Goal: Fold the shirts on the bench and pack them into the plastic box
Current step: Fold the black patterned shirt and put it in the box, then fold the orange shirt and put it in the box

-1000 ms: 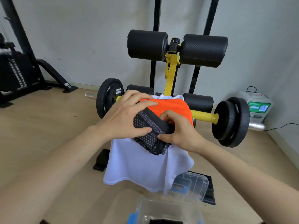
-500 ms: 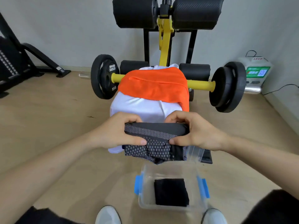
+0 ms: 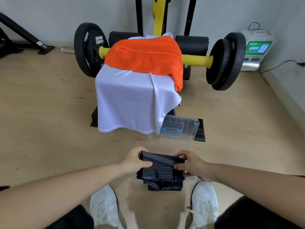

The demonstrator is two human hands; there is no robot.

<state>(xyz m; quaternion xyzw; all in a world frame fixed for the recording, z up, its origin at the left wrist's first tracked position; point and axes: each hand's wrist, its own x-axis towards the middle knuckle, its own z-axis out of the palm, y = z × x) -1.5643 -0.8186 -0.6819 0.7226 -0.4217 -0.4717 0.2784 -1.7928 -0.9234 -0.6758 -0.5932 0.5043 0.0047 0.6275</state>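
Note:
A folded dark shirt with a white dot pattern [image 3: 160,169] is held low over the clear plastic box [image 3: 163,145], which stands on the floor between my feet. My left hand [image 3: 134,160] pinches the shirt's left end and my right hand [image 3: 192,164] pinches its right end. The shirt hides most of the box's inside. Further back, an orange shirt [image 3: 145,58] lies on top of a white shirt [image 3: 130,100], both draped over the bench.
The box's clear lid with a blue latch [image 3: 179,129] leans by the bench foot. A yellow bar with black weight plates [image 3: 226,61] crosses behind the bench. A white device [image 3: 257,48] with a cable stands at the right wall. My white shoes [image 3: 204,202] flank the box.
Both hands carried the folded dark shirt off the bench, toward me and down to the box on the floor. My view tilted downward.

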